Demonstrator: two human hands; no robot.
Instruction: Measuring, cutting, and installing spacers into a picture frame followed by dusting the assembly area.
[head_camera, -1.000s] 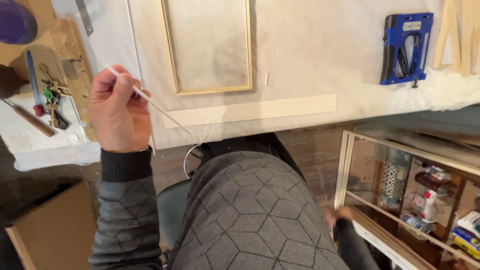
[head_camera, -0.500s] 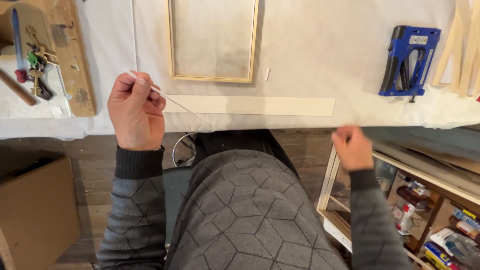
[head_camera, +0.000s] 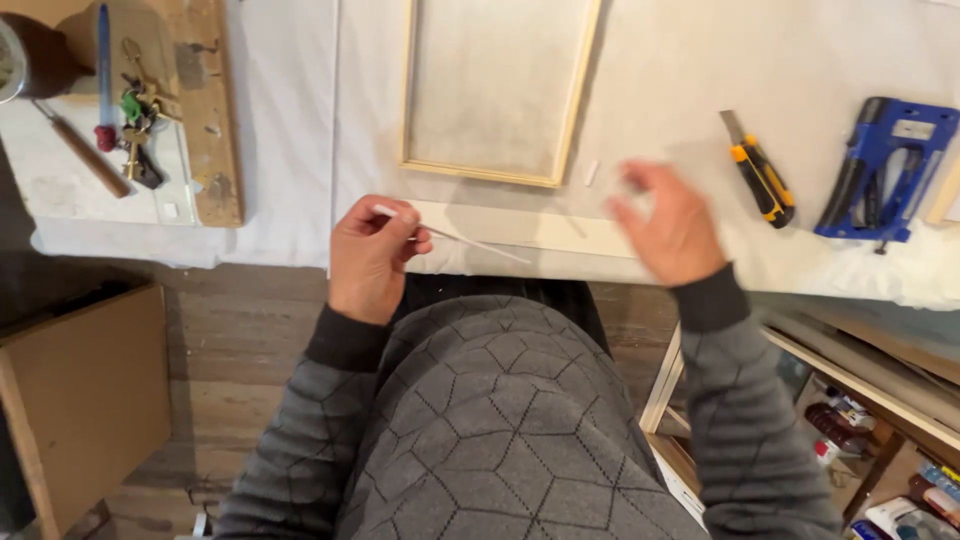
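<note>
Right hand (head_camera: 672, 225) risen to table, blurred, grip unclear | left fingers (head_camera: 385, 228) pinching thin white strip (head_camera: 455, 237)

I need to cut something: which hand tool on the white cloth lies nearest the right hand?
The yellow-and-black utility knife, just beside the right hand; the blue staple gun lies farther out.

Frame (head_camera: 497, 95) lies on table (head_camera: 800, 60); knife (head_camera: 758, 172) and stapler (head_camera: 880, 165) to its right
</note>
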